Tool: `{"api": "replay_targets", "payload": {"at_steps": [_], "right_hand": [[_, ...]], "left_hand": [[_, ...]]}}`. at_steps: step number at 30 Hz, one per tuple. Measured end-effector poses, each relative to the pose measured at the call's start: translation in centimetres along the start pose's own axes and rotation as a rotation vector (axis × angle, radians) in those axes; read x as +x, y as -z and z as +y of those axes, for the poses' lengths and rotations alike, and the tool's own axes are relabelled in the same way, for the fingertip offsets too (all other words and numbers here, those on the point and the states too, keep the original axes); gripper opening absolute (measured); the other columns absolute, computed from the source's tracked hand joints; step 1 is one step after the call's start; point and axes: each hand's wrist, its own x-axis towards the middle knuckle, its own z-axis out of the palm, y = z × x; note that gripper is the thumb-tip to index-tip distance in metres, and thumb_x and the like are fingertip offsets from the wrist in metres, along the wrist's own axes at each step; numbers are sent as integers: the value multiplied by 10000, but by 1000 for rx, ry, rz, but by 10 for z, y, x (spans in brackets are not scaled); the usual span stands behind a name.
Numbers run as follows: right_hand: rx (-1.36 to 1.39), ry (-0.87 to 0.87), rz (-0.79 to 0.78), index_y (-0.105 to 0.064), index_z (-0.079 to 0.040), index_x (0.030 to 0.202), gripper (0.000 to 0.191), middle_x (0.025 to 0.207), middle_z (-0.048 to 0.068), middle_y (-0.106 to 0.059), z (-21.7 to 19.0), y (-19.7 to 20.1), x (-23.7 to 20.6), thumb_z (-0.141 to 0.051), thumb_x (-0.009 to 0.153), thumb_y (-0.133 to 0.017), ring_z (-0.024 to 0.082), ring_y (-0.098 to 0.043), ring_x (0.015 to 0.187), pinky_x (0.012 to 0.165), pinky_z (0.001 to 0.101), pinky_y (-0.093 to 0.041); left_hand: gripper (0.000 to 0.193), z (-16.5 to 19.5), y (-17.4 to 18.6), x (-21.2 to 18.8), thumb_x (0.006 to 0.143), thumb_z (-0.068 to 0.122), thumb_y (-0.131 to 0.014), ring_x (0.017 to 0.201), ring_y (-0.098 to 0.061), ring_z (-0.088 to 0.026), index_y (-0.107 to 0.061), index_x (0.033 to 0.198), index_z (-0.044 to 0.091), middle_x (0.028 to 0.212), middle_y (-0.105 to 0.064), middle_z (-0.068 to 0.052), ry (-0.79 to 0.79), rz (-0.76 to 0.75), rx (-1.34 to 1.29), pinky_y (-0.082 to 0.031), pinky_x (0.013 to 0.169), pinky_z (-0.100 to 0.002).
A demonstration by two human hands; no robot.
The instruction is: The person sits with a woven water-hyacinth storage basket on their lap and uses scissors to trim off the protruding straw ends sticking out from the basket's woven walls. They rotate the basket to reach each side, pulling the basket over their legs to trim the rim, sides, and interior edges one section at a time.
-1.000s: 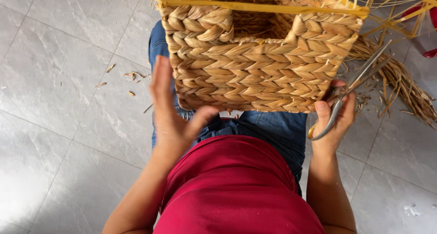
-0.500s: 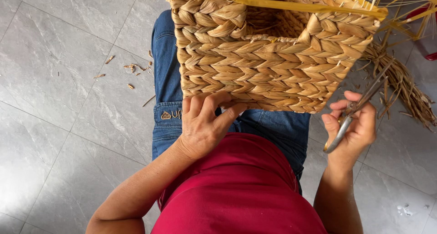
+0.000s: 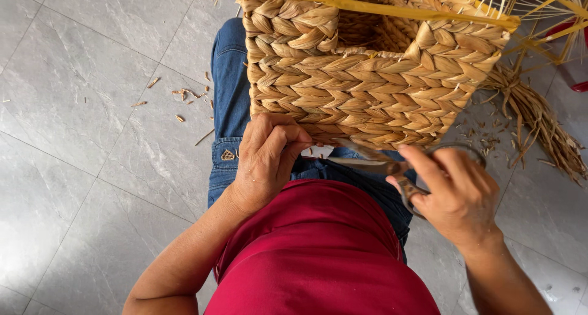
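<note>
Woven straw: plaited basket (image 3: 367,76) resting on the person's lap, its near bottom edge right at both hands.
Left fingers: left hand (image 3: 266,162) has fingers (image 3: 278,136) curled together and pinched on the basket's near lower edge, thumb tucked under; looks like it pins a strand or stub taut so it can be cut.
Right fingers: right hand (image 3: 456,192) is clamped through the loops of the scissors (image 3: 380,165), index finger stretched along the handle, probably for aim.
Scissors: metal blades point left, lying nearly flat under the basket's bottom edge, tips just beside the left fingertips; can't tell whether the blades are parted or closed, too blurred.
Basket position: tipped with its open top facing far, the near wall facing the camera; yellow frame (image 3: 380,7) runs along the rim with thin spokes sticking up. Held this way so the bottom edge shows to the eye and the blades.
Lap: blue jeans (image 3: 229,94) under the basket, red shirt (image 3: 318,247) nearest the camera.
Floor: grey tiles (image 3: 79,107) with short straw snippets (image 3: 184,94) scattered left of the leg.
Right side: bundle of loose dried straw (image 3: 539,125) on the floor, near the basket's right corner, within reach of the right hand.
</note>
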Motion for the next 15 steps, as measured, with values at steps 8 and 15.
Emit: {"api": "replay_targets", "payload": {"at_steps": [8,15], "right_hand": [[-109,94,-185,-704,-206,1332,729,832,-4,-530,-14,4,31,-109,632,-887,154,-594,650,593,318,-553],[-153,201,-111,-698,-178,1342,551,821,-9,-520,-17,-3,42,-46,825,-838,138,-605,676,617,280,-564]], "left_hand": [[193,1,2,2,900,77,-800,989,-600,-245,-660,1027,114,1037,-624,-32,13,-19,-23,-459,870,-376],[193,1,2,3,898,80,-805,1002,-606,-238,-662,1024,113,1042,-625,-31,19,-12,-29,-454,869,-372]]}}
